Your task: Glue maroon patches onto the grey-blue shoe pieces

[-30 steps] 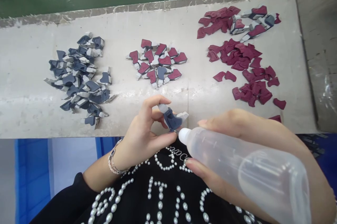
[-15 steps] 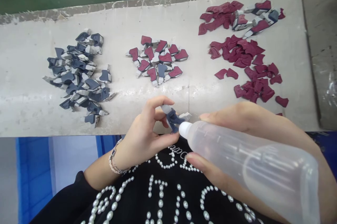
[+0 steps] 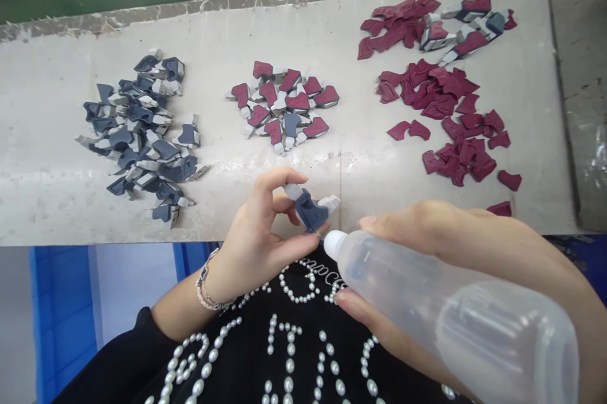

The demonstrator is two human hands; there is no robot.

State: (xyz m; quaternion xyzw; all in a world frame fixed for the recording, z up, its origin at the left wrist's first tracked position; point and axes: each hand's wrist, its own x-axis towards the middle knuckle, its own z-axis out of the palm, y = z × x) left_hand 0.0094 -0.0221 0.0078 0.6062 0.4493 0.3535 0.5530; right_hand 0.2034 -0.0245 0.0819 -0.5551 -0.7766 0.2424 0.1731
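Note:
Near the front edge of the worktop, my left hand (image 3: 258,233) pinches a dark blue and grey plastic part (image 3: 310,209) between thumb and fingers. Its recessed blue face is turned up toward me. My right hand (image 3: 455,252) is wrapped around a translucent squeeze bottle (image 3: 427,303), tilted so its white nozzle (image 3: 334,244) points at the part. A small gap shows between the nozzle tip and the part, close to my left thumb. Clear liquid or plastic fills the bottle's look; its level is hard to make out.
A heap of blue and grey parts (image 3: 142,132) lies at the left of the worktop (image 3: 284,31). Mid-table sits a cluster of similar parts with maroon faces (image 3: 298,102). Loose maroon pieces (image 3: 441,91) spread at the right. Blue bins (image 3: 61,315) stand below the front edge.
The bottle's nozzle has drawn back from the blue and grey part and sits slightly lower. My left hand has turned the part a little, showing more of its blue face.

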